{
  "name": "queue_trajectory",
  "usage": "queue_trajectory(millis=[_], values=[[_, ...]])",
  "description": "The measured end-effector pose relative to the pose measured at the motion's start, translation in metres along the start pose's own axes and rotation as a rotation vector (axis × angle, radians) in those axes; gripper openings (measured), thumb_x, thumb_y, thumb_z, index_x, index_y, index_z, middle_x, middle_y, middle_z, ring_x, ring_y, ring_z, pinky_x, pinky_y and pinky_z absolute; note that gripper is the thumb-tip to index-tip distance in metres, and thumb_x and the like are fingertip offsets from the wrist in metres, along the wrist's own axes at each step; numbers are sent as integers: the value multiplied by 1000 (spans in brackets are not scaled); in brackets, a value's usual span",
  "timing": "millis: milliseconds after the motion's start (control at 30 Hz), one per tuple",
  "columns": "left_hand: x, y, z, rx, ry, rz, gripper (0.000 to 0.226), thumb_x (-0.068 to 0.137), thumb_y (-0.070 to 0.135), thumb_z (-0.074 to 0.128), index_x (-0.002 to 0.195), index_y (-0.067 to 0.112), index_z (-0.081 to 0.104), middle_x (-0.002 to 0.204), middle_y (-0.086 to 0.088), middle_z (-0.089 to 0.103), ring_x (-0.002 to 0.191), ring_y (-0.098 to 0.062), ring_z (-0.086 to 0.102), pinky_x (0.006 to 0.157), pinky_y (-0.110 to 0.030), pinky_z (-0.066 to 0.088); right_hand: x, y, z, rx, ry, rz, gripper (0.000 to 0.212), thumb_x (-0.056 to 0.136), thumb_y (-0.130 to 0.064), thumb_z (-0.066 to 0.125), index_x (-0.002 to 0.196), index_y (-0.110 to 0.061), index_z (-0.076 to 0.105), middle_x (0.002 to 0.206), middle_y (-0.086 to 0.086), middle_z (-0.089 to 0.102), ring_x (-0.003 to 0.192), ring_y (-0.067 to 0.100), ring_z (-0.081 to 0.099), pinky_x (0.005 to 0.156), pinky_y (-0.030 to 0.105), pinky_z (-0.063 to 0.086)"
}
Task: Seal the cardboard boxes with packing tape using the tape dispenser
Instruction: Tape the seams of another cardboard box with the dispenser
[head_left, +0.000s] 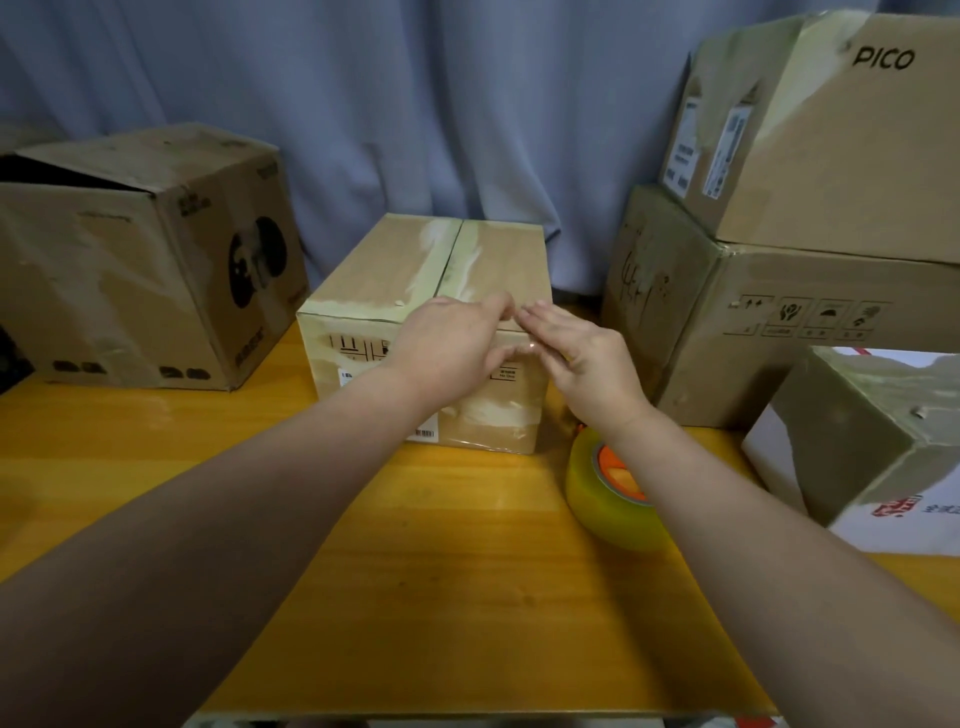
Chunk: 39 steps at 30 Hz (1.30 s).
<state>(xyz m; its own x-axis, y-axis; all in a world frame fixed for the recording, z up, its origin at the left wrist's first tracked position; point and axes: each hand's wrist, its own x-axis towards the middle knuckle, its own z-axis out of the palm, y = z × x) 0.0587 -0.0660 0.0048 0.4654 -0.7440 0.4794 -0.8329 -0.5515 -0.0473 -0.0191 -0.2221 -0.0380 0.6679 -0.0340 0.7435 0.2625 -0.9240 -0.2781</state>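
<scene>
Now both hands meet on the centre box

Squarely in mid-table stands the small cardboard box (395, 260), its top flaps shut and its centre seam covered in pale, wrinkled tape, with more tape low on its near face. The left hand (447, 343) lies over the near top edge, fingers bent and thumb against the front; whether it pinches anything cannot be told. The right hand (587, 358) reaches in beside it with fingers nearly straight, tips at the same edge, gripping nothing. On the yellow wooden table (415, 571), the tape dispenser (597, 493), a yellowish roll on an orange core, is partly hidden under the right forearm. An open carton (130, 270) sits far left, its inside too dark to read. At right, a PICO box (841, 145) tops a larger carton (779, 322), with a white taped box (857, 441) nearer, before a grey-blue curtain (415, 104)
</scene>
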Motion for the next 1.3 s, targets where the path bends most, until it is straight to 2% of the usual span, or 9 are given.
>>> queue_trajectory(millis=[200,333,600,733,867,1033,1133,1233,1300], values=[[-3,-2,-6,-75,-27,6,29,93,36,52,116,20,46,92,-4,65,91,-29,59,67,-33,37,2,0,-1,69,11,44,35,85,-11,64,119,-5,66,124,14,63,122,26,56,107,39,40],[-3,-1,-5,-77,-48,12,27,93,32,53,116,20,45,95,-5,65,92,-29,58,66,-33,37,3,9,-12,58,-358,113,77,77,-24,78,145,-19,40,152,6,34,141,7,19,115,19,13],[-11,-16,-11,-83,-159,103,43,92,25,58,130,20,40,130,-4,55,115,-25,54,90,-37,45,12,-5,-18,-50,-281,-10,40,92,-17,52,131,-11,57,135,13,55,130,29,47,112,37,31],[-37,-56,-20,41,-92,76,60,91,33,60,144,22,33,154,0,31,142,-19,28,117,-34,15,7,5,-30,-80,-286,-43,39,90,-10,53,128,-6,59,134,13,55,129,27,48,111,35,29],[-66,-94,-19,-211,-169,-11,68,89,31,63,147,35,26,154,11,22,144,-10,17,118,-34,17,-5,29,-42,18,-193,116,42,91,2,59,130,-13,58,137,6,53,135,18,41,114,27,26],[-72,-92,-9,-180,49,8,57,84,-5,61,135,18,51,138,-3,52,130,-26,47,108,-31,30,-13,20,-44,-14,-219,162,45,94,-18,58,139,-20,49,147,2,43,140,10,30,117,35,26],[-78,-103,-11,-103,78,137,42,90,22,56,132,16,55,133,-7,56,122,-29,54,99,-46,45,-21,13,-55,-246,-396,83,69,90,-57,46,149,-27,29,157,-3,24,146,9,11,121,39,8],[-72,-109,-22,-95,-19,206,68,91,66,28,137,21,49,140,-1,49,131,-16,43,110,-36,31,4,-26,-47,-324,-209,-43,59,96,-49,29,145,-19,40,151,3,38,144,16,21,119,43,-2],[-59,-100,-27,-269,13,51,57,97,56,27,138,22,48,143,2,47,136,-13,36,112,-26,18,38,-63,-24,-276,-190,-42,53,101,-42,25,143,-18,43,148,1,43,143,18,28,117,38,-4]])
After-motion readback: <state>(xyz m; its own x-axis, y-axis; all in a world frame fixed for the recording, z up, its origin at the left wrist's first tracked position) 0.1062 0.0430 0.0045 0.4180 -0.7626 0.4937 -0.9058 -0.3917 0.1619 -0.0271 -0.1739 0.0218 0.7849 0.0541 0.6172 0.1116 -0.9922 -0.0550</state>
